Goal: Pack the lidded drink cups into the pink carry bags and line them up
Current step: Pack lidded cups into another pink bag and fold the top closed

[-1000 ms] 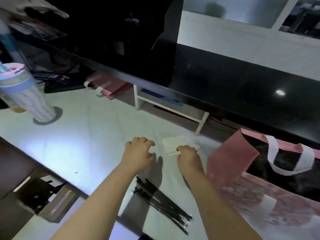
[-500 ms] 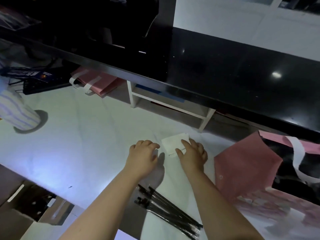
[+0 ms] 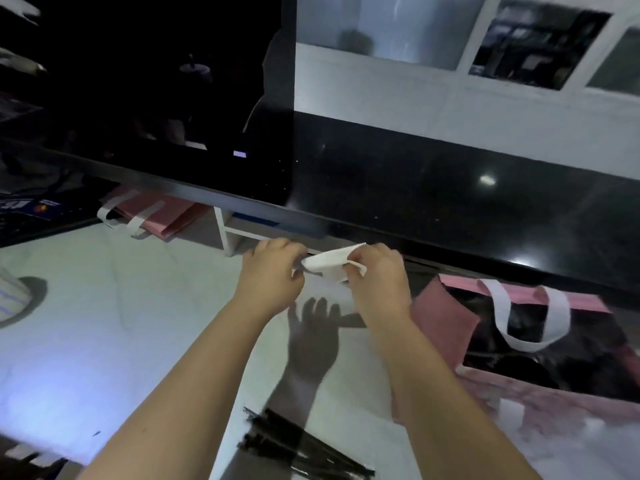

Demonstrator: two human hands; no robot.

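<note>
A white napkin [image 3: 329, 263] is lifted off the white counter [image 3: 121, 323], pinched between my left hand [image 3: 270, 278] and my right hand [image 3: 377, 282]. An open pink carry bag [image 3: 446, 317] with white handles stands at the right, its inside dark. At the far left edge only the base of a striped lidded drink cup [image 3: 8, 292] shows. A stack of flat pink carry bags [image 3: 159, 216] lies at the back under the black shelf.
Black wrapped straws [image 3: 298, 445] lie near the front edge of the counter. A black glossy upper counter [image 3: 450, 188] overhangs the back. A white shelf frame [image 3: 225, 233] stands under it. Dark clutter sits at the back left.
Both hands lifted the napkin off the counter and now hold it in the air. The view has shifted, so the cup slid out to the left edge.
</note>
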